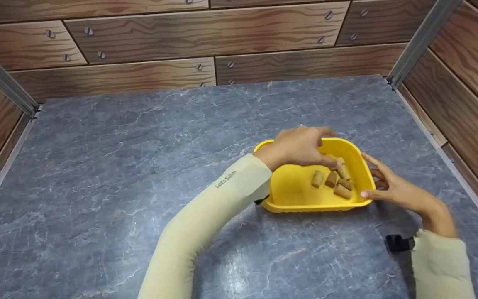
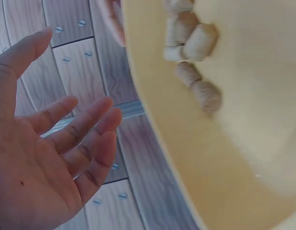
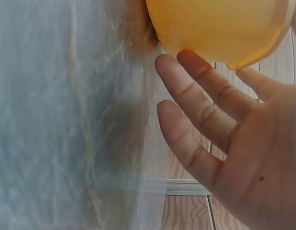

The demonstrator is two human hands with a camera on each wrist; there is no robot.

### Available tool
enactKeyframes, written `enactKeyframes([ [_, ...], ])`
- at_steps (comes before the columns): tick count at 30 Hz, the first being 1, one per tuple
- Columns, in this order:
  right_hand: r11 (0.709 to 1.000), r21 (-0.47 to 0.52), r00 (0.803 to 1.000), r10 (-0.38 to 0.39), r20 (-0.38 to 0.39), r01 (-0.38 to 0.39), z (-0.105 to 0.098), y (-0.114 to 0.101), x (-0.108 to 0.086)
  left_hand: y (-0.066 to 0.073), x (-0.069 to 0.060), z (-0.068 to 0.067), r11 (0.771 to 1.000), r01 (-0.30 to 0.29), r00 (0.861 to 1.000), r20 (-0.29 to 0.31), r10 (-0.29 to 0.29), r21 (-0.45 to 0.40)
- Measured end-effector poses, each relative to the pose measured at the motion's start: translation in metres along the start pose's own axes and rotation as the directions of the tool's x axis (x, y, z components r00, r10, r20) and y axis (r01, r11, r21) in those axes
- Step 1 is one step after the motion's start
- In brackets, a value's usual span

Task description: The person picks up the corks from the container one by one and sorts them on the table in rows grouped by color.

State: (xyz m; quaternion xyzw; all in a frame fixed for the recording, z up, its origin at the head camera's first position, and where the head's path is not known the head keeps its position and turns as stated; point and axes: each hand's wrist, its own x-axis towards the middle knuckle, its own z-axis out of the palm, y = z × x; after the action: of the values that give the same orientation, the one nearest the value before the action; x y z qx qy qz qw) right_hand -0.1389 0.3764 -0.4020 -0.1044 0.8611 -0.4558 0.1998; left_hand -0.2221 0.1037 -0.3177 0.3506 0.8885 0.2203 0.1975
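A yellow plastic tub (image 1: 297, 207) stands on the grey marbled table, with several corks (image 1: 342, 191) gathered in its right half. My left hand (image 1: 299, 145) hovers over the tub's back part, the thumb near the corks. In the left wrist view that hand (image 2: 56, 143) shows a bare palm and loosely spread fingers with nothing in them. My right hand (image 1: 396, 189) is at the tub's right end, thumb and forefinger touching the rim. The right wrist view shows its loosely extended fingers (image 3: 200, 110) against or close to the outer wall.
Wood-print panels (image 1: 206, 33) enclose the grey marbled table (image 1: 118, 166) at the back and both sides, with metal posts (image 1: 423, 41) at the corners. A black strap piece (image 1: 398, 243) sits at the right wrist.
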Motion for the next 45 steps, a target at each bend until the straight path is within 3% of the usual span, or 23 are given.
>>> enactKeyframes([
  [4,1.000,0.001,1.000,0.010,0.011,-0.010,-0.001,0.001,0.000,0.011,0.004,-0.010,1.000,-0.018,1.000,-0.002,0.018,-0.004],
  [8,1.000,0.010,1.000,0.003,0.005,-0.003,-0.001,0.001,-0.001,0.015,0.014,-0.011,0.999,-0.034,0.999,-0.019,0.033,-0.019],
  [20,0.998,0.065,1.000,-0.007,0.014,0.007,0.000,0.004,-0.002,-0.011,0.035,0.013,0.985,0.006,0.998,0.066,0.005,-0.172],
  [27,0.995,0.096,1.000,0.009,0.030,-0.012,0.000,0.002,0.000,-0.018,0.042,0.022,0.987,0.056,0.992,0.121,-0.037,-0.153],
  [33,0.996,0.088,1.000,0.024,0.018,-0.026,0.001,0.003,0.000,-0.024,0.043,0.029,0.993,0.052,0.986,0.162,-0.034,-0.105],
  [36,0.996,0.091,1.000,0.024,0.016,-0.025,0.001,0.003,0.001,-0.027,0.044,0.033,0.993,0.040,0.983,0.182,-0.019,-0.115],
  [45,0.997,0.082,1.000,0.011,0.015,-0.013,0.000,0.004,0.000,-0.035,0.047,0.041,0.982,0.083,0.972,0.231,-0.043,-0.167],
])
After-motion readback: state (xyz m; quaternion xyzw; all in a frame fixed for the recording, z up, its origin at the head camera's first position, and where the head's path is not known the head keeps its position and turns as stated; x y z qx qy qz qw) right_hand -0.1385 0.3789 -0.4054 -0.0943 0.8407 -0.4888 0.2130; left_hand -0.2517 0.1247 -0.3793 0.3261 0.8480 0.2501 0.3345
